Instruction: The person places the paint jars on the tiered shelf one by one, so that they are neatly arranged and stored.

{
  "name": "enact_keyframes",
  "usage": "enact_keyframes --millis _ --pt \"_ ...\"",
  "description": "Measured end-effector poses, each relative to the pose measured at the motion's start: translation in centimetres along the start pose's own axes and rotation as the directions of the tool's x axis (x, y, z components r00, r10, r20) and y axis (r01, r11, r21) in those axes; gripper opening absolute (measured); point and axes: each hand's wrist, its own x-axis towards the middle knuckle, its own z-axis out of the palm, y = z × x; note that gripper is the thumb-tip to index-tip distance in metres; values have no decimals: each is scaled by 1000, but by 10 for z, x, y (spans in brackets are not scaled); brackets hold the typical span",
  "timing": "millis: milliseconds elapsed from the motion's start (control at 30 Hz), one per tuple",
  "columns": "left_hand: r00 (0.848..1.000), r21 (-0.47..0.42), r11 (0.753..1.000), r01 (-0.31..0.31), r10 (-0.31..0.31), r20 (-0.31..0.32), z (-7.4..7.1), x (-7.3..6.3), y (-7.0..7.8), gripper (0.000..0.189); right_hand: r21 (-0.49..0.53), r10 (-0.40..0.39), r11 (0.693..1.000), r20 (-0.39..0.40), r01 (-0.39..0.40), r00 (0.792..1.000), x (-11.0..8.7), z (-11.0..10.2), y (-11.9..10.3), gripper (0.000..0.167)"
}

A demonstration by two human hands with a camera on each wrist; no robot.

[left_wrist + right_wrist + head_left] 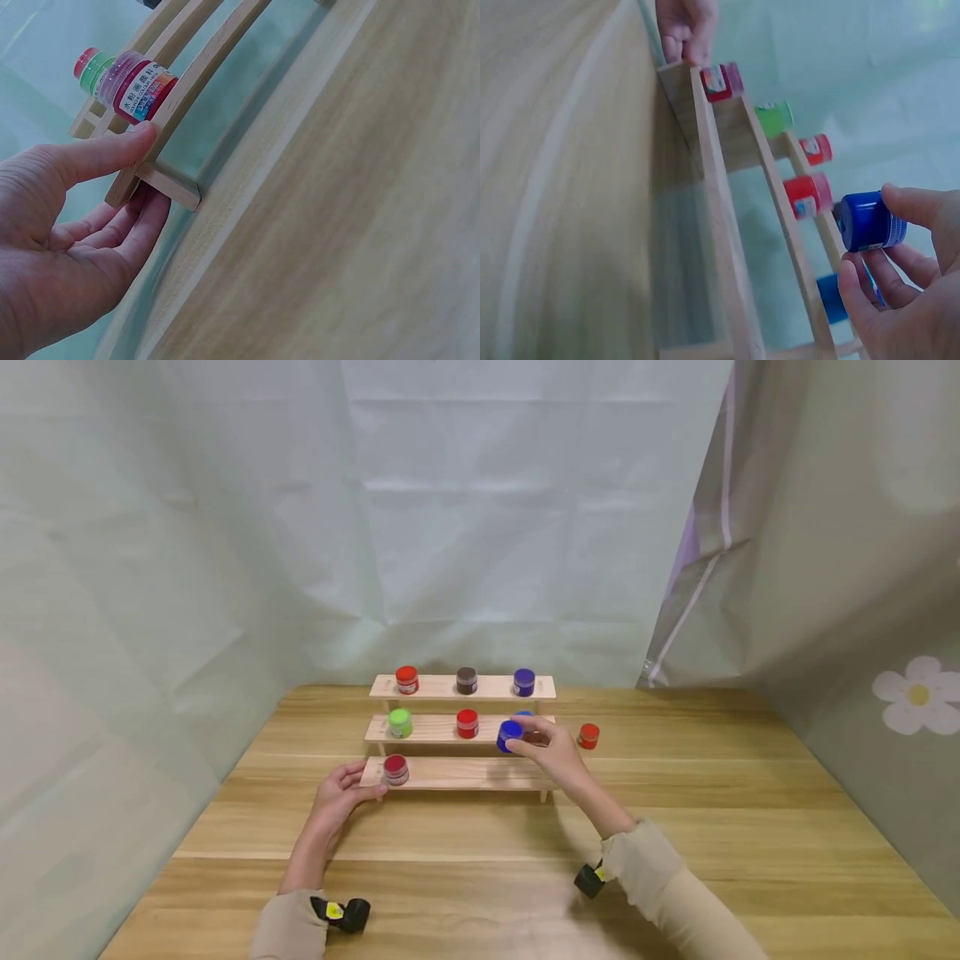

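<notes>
My right hand pinches a dark blue paint jar between thumb and fingers, in front of the right end of the middle shelf. In the right wrist view this jar is tilted, apart from the shelves. Mostly behind the hand, a lighter blue jar stands on the middle shelf. My left hand grips the left end of a three-tier wooden rack, thumb on top and fingers beneath, as the left wrist view shows. Beside that thumb, a dark red jar stands on the lowest shelf.
The top shelf carries a red jar, a dark brown jar and a dark blue jar. On the middle shelf are a green jar and a red jar. An orange-red jar stands on the table right of the rack.
</notes>
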Motion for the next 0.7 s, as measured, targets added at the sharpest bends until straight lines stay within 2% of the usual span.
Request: enact_keyframes --millis 100,200,367,500,700 --pt "1000 7 1000 3 -3 -1 -1 0 0 75 -8 -34 999 3 34 999 0 13 1 41" --pt "1000 4 1000 -1 1 -6 -2 0 1 74 -26 -64 998 42 65 997 -1 26 3 41" --pt "1000 -27 999 -18 18 -3 0 0 0 73 -40 -56 997 113 61 992 -3 43 8 40" --pt "1000 -36 999 -23 24 12 1 0 -1 74 -38 -59 997 119 64 991 -3 51 13 40" --pt "1000 5 1000 -15 15 -3 0 0 0 74 -36 -63 997 131 69 989 -1 56 17 42"
